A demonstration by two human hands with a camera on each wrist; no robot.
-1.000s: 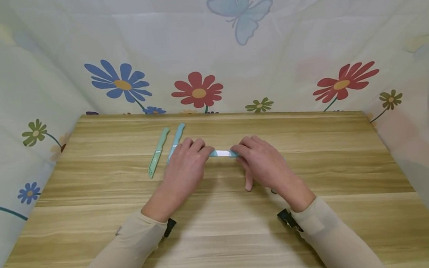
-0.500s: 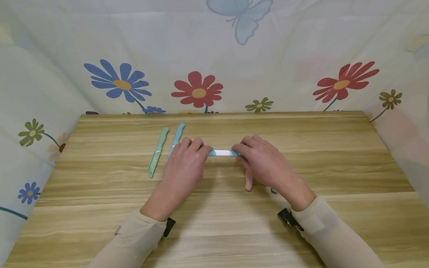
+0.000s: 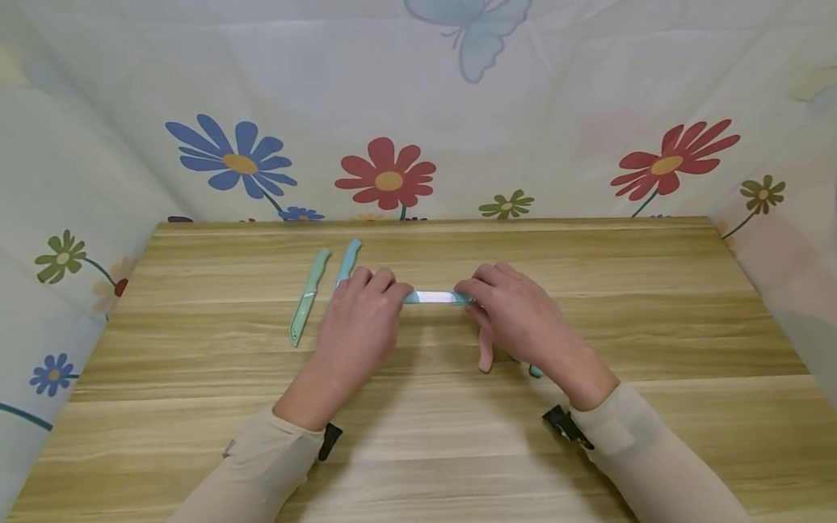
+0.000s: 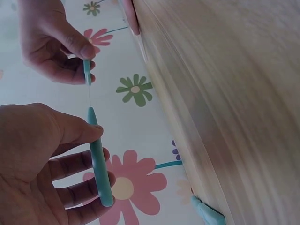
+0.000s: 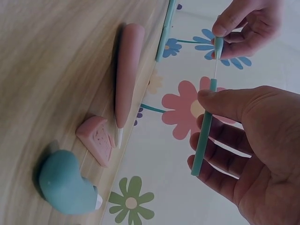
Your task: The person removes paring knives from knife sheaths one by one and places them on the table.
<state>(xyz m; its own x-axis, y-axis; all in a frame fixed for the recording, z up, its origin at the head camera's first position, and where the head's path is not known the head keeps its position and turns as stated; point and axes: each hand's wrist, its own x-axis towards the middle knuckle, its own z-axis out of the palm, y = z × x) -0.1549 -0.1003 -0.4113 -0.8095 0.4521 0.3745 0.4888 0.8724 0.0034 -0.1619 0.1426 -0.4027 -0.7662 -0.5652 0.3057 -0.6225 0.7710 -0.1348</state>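
My left hand [image 3: 360, 318] grips the teal handle [image 4: 100, 168] of a small knife, thumb on one side and fingers along the other. My right hand [image 3: 516, 307] pinches the knife's flat teal sheath [image 5: 205, 140] between thumb and fingers. Between the two hands a stretch of bright blade [image 3: 434, 297] shows, lying level and pointing right. From both wrist views the blade is seen edge-on as a thin line. Left of my left hand lie a sheathed green knife [image 3: 308, 302] and a blue knife [image 3: 349, 260], the latter's lower part hidden behind the hand.
On the wooden table [image 3: 433, 471], a pink handle [image 5: 129, 70] with a white blade lies under my right hand. Beside it are a slotted pink piece [image 5: 96, 138] and a rounded teal handle [image 5: 65, 185]. Flower-printed cloth [image 3: 562, 122] stands behind the table.
My hands have moved slightly apart, left hand leftward and right hand rightward, so a little more blade shows between them. The knives on the table stay put.
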